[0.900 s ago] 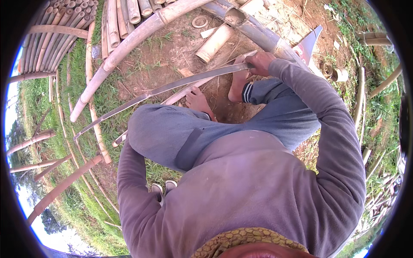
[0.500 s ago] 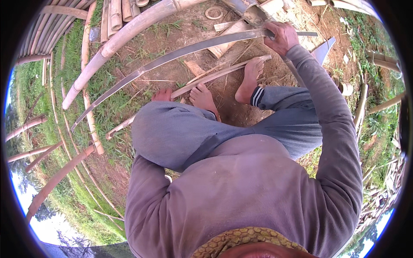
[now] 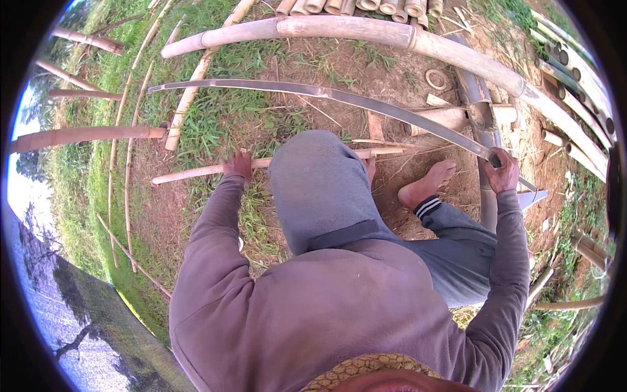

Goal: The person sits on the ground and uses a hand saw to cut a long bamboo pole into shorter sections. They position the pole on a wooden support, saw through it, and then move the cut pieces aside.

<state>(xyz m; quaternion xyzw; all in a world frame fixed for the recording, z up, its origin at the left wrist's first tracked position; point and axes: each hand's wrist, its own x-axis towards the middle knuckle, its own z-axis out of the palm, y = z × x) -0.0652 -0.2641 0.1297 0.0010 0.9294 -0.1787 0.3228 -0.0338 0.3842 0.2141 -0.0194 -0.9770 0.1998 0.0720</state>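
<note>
My right hand (image 3: pixel 503 171) is closed on a long split-bamboo strip (image 3: pixel 366 101), near its right end. The strip is thin and grey-brown, and arcs away to the far left. Beyond my raised knee, my left hand (image 3: pixel 237 164) is closed around a slender pale bamboo stick (image 3: pixel 189 175) lying low across the ground; the leg hides part of this stick. One bare foot (image 3: pixel 428 185) rests on the soil close to its right end. By my right hand lies a flat, pale blue-grey pointed blade (image 3: pixel 532 198), perhaps a saw; its other end is hidden.
A thick bamboo pole (image 3: pixel 346 27) crosses ahead, above a dark half-split bamboo (image 3: pixel 475 98) on the ground. Cut bamboo lengths (image 3: pixel 392 8) are stacked at the back, with more poles (image 3: pixel 578 72) at the far right. A bamboo ring (image 3: pixel 436 80) lies near offcuts. Posts (image 3: pixel 91 138) stand left.
The view has turned leftward, so the surroundings shift right. My left arm, mostly hidden behind the knee before, now shows along its length. My right hand keeps its hold on the strip.
</note>
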